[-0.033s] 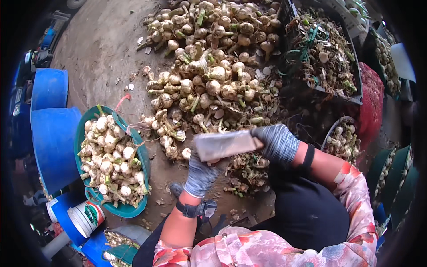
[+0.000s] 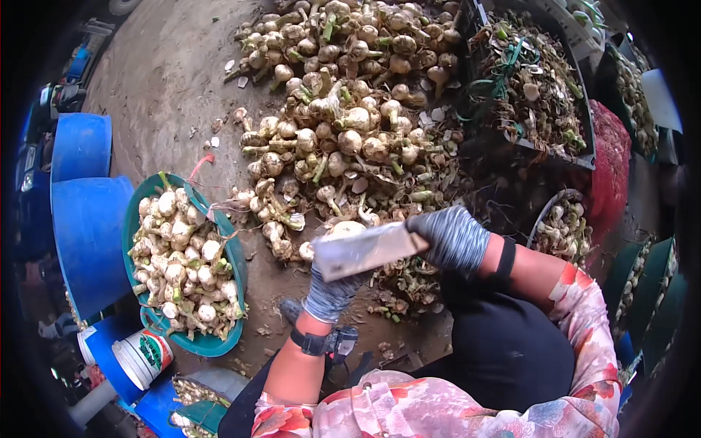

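Observation:
My right hand (image 2: 454,237), in a grey knit glove, is closed round the handle end of a broad cleaver (image 2: 369,250). The pale blade lies slantwise over my left hand (image 2: 332,292), blurred at its left end. That left hand wears a matching glove, and the blade hides most of its fingers. A whitish garlic bulb (image 2: 347,228) shows just past the blade's far edge, seemingly in the left hand's grip. Beyond both hands spreads a large heap of garlic bulbs (image 2: 350,142) with stubby stems, soil still on them.
At the left stands a green basket (image 2: 237,270) full of trimmed garlic, beside blue barrels (image 2: 91,241) and a white bucket (image 2: 135,365). A dark crate (image 2: 588,150) of stalk waste is at the far right, near a red mesh sack (image 2: 612,168). Trimmings (image 2: 409,288) litter the ground before my knees.
The cleaver has dropped slightly toward me and to the left, and its blade is tilted more. The bulb beyond its far edge now shows. My left hand has barely moved.

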Tool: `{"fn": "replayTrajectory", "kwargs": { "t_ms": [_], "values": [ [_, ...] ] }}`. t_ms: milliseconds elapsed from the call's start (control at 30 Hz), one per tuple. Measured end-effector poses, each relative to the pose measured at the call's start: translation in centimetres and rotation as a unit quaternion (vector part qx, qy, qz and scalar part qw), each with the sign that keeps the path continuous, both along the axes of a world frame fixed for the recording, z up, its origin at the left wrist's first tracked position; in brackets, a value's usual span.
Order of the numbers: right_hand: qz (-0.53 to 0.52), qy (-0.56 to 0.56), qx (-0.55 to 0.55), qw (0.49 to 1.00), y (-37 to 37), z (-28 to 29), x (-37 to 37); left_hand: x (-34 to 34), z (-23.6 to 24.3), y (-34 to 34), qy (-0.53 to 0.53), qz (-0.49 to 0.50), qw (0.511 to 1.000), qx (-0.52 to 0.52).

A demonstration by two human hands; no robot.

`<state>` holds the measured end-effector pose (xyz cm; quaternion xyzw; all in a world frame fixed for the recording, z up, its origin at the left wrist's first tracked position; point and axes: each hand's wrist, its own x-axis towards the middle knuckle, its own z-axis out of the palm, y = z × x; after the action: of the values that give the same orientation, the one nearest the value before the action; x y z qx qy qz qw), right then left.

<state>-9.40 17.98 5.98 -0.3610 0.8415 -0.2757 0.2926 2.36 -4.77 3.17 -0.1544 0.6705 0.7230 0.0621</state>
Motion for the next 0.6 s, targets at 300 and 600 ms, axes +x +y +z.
{"fn": "replayTrajectory", "kwargs": {
  "t_ms": [300,600],
  "values": [
    [0.093,0.003,0.031,0.995,-1.4,0.7,0.6,2.0,-4.7,-1.9,0.052,-0.129,0.975,-0.172],
    [-0.040,0.035,0.097,0.994,1.8,-6.5,0.2,-0.1,0.5,2.6,-0.009,0.023,0.991,-0.129]
  ]
}}
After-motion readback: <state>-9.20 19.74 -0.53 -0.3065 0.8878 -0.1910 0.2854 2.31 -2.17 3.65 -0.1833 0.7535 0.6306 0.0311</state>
